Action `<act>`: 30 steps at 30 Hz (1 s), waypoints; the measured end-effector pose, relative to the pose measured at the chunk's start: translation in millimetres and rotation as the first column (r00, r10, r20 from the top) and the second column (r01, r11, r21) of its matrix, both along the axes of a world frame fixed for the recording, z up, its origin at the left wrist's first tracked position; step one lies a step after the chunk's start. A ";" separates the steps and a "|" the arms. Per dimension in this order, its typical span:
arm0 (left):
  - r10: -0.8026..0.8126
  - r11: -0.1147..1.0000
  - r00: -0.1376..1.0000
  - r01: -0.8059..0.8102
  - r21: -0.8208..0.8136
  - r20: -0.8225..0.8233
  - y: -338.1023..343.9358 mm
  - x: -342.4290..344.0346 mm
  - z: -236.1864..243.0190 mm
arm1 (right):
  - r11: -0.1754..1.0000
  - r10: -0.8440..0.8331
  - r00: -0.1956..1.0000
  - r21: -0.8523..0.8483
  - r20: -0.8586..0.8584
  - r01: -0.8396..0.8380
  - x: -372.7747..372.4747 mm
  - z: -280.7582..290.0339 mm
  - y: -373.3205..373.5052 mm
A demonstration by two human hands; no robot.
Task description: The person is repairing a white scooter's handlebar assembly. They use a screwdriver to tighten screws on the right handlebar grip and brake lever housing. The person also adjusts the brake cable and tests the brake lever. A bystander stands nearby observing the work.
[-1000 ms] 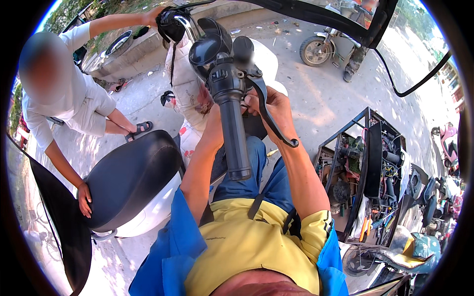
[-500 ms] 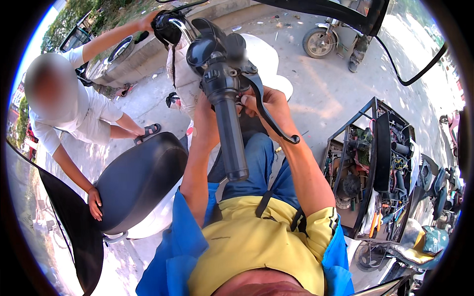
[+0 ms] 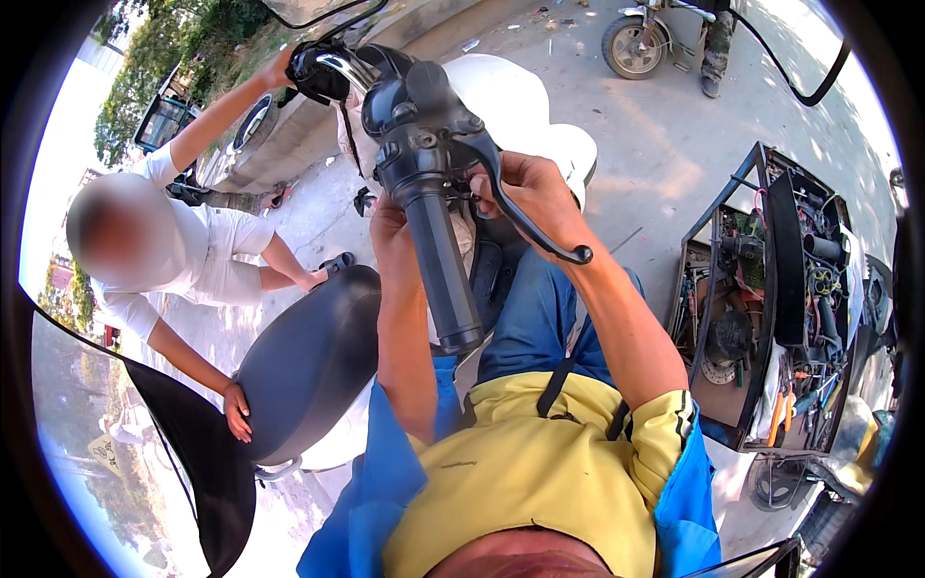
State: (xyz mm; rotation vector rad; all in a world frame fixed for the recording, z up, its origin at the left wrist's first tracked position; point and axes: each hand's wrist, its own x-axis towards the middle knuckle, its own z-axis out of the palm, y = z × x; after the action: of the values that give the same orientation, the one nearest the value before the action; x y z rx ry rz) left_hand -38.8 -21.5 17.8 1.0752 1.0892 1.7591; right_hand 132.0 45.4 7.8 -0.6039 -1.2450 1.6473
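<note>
A black handlebar grip points toward me, with the switch housing at its far end. The curved black brake lever runs along its right side. Beneath the lever's pivot, my right hand is closed, thumb and fingers pinched together; whatever they hold is too small or hidden. My left hand is on the grip's other side, fingers curled in behind the housing, and what they hold is out of sight.
A person in white stands at left, one hand on the far handlebar, the other on the black seat. At right stands an open tool box of tools and parts. Another vehicle's wheel is at the back.
My view has shifted, so the seat, tool box and person appear farther right. Both my hands stay at the handlebar housing, with the right fingers slightly changed in pose.
</note>
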 end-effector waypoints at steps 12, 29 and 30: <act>-0.010 0.995 0.985 -0.006 0.096 0.172 9.5 20.1 -1.8 | 0.998 -0.015 0.998 0.065 0.066 0.011 0.7 -2.3 3.5; -0.164 0.982 0.971 0.178 0.065 -0.173 -11.4 -30.8 -27.6 | 0.983 -0.044 0.900 0.181 0.434 -0.039 1.1 15.2 3.2; -0.180 0.977 0.937 0.205 0.055 -0.298 -12.3 -42.5 -26.8 | 0.983 -0.021 0.894 0.171 0.447 -0.063 1.2 15.6 5.6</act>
State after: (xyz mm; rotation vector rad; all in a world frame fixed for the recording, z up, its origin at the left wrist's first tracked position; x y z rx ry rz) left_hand -81.3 -33.7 -8.9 1.4797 1.0474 1.5342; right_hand 133.2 50.9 23.4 -0.8904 -1.7190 1.4313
